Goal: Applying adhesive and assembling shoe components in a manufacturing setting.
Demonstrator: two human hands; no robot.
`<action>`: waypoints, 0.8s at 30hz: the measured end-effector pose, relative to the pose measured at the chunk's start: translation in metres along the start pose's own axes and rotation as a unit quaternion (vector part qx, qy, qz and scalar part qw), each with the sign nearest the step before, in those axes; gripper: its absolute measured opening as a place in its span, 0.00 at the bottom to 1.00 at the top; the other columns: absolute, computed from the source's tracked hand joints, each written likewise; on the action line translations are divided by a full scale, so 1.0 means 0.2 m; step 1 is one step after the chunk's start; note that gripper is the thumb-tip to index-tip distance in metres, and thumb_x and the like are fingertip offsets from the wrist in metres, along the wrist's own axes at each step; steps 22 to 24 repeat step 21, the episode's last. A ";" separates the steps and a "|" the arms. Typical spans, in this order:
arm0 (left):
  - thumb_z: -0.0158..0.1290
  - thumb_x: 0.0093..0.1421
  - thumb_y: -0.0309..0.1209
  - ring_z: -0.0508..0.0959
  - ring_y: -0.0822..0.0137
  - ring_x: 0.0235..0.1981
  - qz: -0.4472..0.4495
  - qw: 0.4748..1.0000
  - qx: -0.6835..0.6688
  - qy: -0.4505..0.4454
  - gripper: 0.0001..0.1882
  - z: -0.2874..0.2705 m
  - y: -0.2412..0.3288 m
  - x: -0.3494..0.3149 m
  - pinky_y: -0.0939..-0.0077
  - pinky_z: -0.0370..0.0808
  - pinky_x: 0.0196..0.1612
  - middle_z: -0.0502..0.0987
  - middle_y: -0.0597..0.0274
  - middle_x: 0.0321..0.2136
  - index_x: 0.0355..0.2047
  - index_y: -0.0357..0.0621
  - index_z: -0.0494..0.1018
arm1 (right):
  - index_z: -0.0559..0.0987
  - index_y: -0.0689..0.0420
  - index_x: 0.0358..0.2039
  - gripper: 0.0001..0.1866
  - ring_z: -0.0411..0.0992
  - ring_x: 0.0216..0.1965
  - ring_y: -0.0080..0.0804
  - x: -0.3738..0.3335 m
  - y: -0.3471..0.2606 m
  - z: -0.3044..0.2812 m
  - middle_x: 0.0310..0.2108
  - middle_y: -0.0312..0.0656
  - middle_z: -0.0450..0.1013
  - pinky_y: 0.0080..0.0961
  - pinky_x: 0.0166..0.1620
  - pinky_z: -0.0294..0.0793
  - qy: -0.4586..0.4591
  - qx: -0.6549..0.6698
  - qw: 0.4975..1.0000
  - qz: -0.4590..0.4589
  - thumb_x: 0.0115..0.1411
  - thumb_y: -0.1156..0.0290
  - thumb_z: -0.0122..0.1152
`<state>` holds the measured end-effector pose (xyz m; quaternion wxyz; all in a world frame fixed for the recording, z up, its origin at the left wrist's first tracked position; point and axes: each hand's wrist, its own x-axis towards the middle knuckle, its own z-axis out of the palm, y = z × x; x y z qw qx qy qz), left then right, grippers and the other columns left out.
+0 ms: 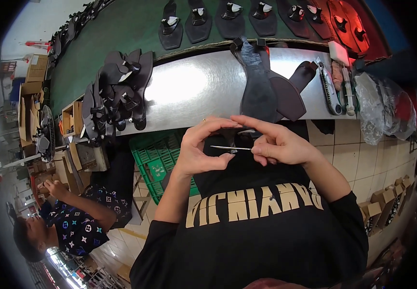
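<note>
A slim, pointed metal tool (223, 147) sticks out to the left from my right hand (278, 144), held between thumb and curled fingers. The index finger of that hand reaches forward to meet the fingertips of my left hand (198, 147). My left hand curves round a dark sandal (228, 136), its thumb close to a shiny strap part near the tool. Much of this sandal is seen edge-on and is hidden by my fingers and my dark clothing. Just ahead, several dark sandal soles (259, 91) lie overlapped on the metal bench.
The metal bench (194, 84) carries a sandal pile (121, 91) at left, a utility knife (331, 89) and a plastic bag (386, 103) at right. A green belt (136, 29) holds rows of sandals. A green crate (155, 164) stands below. Another person (78, 216) sits at left.
</note>
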<state>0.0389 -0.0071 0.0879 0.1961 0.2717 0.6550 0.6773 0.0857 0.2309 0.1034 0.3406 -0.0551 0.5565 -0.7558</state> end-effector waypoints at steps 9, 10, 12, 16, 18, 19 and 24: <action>0.62 0.34 0.19 0.78 0.64 0.43 0.046 0.996 0.071 -0.015 0.35 0.00 0.03 -0.03 0.74 0.73 0.49 0.78 0.52 0.43 0.50 0.33 0.73 | 0.63 0.47 0.66 0.29 0.61 0.23 0.12 -0.02 0.08 0.07 0.19 0.28 0.65 0.11 0.28 0.62 0.033 0.026 0.999 -0.025 0.64 0.79 0.48; 0.62 0.34 0.18 0.78 0.64 0.44 0.027 0.999 0.045 -0.002 0.36 0.01 0.02 -0.03 0.74 0.72 0.50 0.78 0.52 0.43 0.51 0.32 0.73 | 0.63 0.48 0.66 0.29 0.61 0.23 0.12 -0.02 0.07 0.07 0.19 0.28 0.65 0.11 0.29 0.62 0.041 0.003 0.998 -0.038 0.64 0.79 0.48; 0.62 0.35 0.18 0.78 0.64 0.44 0.010 1.000 0.020 0.009 0.37 0.02 0.01 -0.05 0.74 0.72 0.50 0.78 0.52 0.43 0.52 0.32 0.72 | 0.63 0.48 0.65 0.29 0.60 0.23 0.12 -0.02 0.07 0.07 0.19 0.28 0.65 0.11 0.30 0.63 0.051 -0.021 0.997 -0.052 0.64 0.79 0.48; 0.62 0.36 0.18 0.78 0.64 0.45 -0.008 0.999 -0.036 0.039 0.39 0.02 -0.01 -0.06 0.73 0.71 0.52 0.78 0.51 0.44 0.55 0.32 0.70 | 0.60 0.47 0.67 0.30 0.62 0.23 0.12 -0.01 0.04 0.04 0.21 0.29 0.66 0.11 0.28 0.63 0.017 0.010 1.000 -0.014 0.64 0.80 0.45; 0.62 0.36 0.18 0.78 0.64 0.46 0.005 0.998 -0.046 0.033 0.39 0.02 -0.01 -0.06 0.73 0.71 0.52 0.77 0.51 0.44 0.55 0.33 0.69 | 0.58 0.46 0.68 0.32 0.63 0.24 0.13 -0.02 0.04 0.04 0.21 0.29 0.66 0.10 0.27 0.64 -0.007 0.024 1.000 -0.003 0.64 0.80 0.44; 0.62 0.37 0.18 0.78 0.63 0.46 0.003 1.000 -0.010 0.021 0.39 0.01 0.00 -0.05 0.73 0.71 0.53 0.77 0.51 0.44 0.56 0.34 0.69 | 0.54 0.45 0.69 0.33 0.64 0.24 0.13 -0.02 0.05 0.05 0.22 0.29 0.67 0.10 0.26 0.64 -0.018 0.053 0.998 0.014 0.64 0.79 0.44; 0.62 0.37 0.18 0.78 0.62 0.45 0.001 1.000 0.027 0.008 0.39 0.01 0.02 -0.05 0.72 0.71 0.53 0.77 0.51 0.44 0.56 0.36 0.69 | 0.48 0.44 0.70 0.36 0.65 0.23 0.14 -0.04 0.06 0.06 0.23 0.29 0.67 0.11 0.27 0.66 -0.030 0.070 0.996 0.055 0.64 0.78 0.44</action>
